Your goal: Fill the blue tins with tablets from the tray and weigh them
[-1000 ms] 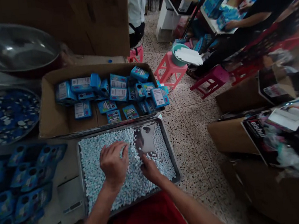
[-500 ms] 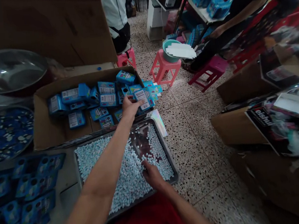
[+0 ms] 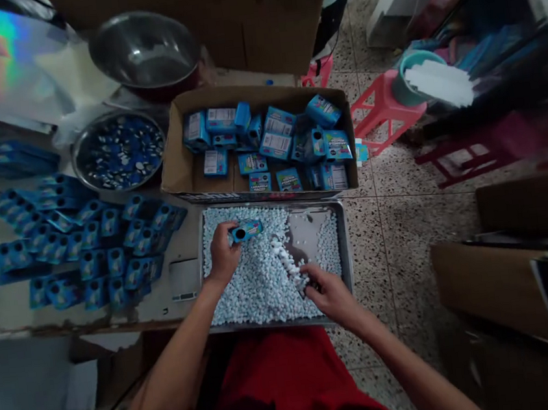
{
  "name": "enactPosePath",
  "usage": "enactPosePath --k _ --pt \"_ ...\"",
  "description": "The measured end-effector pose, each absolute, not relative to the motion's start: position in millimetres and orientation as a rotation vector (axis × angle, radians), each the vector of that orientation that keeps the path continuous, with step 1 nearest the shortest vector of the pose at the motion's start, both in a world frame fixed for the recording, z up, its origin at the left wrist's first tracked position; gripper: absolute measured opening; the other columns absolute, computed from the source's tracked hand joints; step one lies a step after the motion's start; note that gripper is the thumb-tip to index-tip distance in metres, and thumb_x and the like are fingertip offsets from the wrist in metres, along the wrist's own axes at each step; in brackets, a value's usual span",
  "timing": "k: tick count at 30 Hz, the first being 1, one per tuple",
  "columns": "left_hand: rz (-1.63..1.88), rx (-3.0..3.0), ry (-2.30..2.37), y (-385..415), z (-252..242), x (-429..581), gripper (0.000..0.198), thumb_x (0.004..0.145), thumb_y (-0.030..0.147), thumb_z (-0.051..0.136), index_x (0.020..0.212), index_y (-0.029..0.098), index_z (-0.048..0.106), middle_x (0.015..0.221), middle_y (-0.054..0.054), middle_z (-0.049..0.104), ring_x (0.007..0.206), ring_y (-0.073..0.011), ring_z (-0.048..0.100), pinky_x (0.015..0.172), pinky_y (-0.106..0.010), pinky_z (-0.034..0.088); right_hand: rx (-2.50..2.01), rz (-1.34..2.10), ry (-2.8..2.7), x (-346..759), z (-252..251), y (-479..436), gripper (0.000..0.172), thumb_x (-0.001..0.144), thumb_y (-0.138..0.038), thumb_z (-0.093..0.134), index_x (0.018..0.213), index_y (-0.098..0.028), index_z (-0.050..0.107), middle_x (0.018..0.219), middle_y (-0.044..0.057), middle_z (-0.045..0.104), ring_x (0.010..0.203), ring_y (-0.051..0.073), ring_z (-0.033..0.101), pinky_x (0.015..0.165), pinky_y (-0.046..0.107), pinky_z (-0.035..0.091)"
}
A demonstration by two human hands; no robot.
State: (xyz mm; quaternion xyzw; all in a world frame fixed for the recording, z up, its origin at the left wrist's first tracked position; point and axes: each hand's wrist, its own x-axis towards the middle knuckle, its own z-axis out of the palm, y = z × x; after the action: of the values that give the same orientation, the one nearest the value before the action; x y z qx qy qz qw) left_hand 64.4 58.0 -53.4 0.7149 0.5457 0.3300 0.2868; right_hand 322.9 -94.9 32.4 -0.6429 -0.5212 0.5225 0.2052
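Pale worktop (image 3: 179, 236), with rows of blue boxes (image 3: 93, 266) at left. Cardboard carton (image 3: 172, 167) holding more boxes lies just beyond my metal tray (image 3: 348, 243). Room: speckled tile floor (image 3: 371, 286); pink stool (image 3: 385, 99) bearing a teal bowl (image 3: 402, 84).

Small blue box (image 3: 253, 229): printed, dark round opening facing me, tilted above the tray's left half. My left hand (image 3: 224, 256) grasps its left end. White and pale-blue pellets (image 3: 257, 285) heap beneath.

My right hand (image 3: 333, 295) is at the pellets, fingers curled; cannot tell whether they grip anything. Box contents unreadable; left fingers partly hidden; room at right blurred.
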Motion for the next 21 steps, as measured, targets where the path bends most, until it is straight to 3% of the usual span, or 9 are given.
enactPosePath --k 9,15,21 --pt "1.002 1.769 1.302 46.2 -79.2 72.0 0.024 0.086 0.013 0.056 0.109 0.020 0.058 0.118 -0.010 0.068 0.119 -0.0239 0.063 0.107 -0.044 0.049 -1.728 1.654 -1.423 276.4 25.4 -40.7 0.032 0.073 -0.015 0.053 0.103 -0.019 0.063 0.061 -0.008 0.053 0.056 0.010 0.046 0.056 0.021 0.031" --pt "0.899 1.832 1.321 42.2 -89.4 56.3 0.024 0.083 0.013 0.054 0.106 0.020 0.060 0.119 -0.011 0.068 0.120 -0.0263 0.062 0.108 -0.046 0.048 -1.786 1.994 -0.846 248.6 30.2 -16.5 0.034 0.065 -0.019 0.060 0.099 -0.017 0.059 0.049 -0.011 0.050 0.040 0.008 0.039 0.044 0.019 0.026" --pt "0.846 1.895 1.258 39.8 -93.7 44.2 0.032 0.079 0.016 0.061 0.110 0.021 0.063 0.125 -0.011 0.067 0.122 -0.0290 0.061 0.109 -0.050 0.048 -1.801 2.069 -0.606 232.7 40.8 7.0 0.031 0.066 -0.023 0.067 0.095 -0.016 0.058 0.043 -0.010 0.050 0.034 0.005 0.033 0.039 0.017 0.021"
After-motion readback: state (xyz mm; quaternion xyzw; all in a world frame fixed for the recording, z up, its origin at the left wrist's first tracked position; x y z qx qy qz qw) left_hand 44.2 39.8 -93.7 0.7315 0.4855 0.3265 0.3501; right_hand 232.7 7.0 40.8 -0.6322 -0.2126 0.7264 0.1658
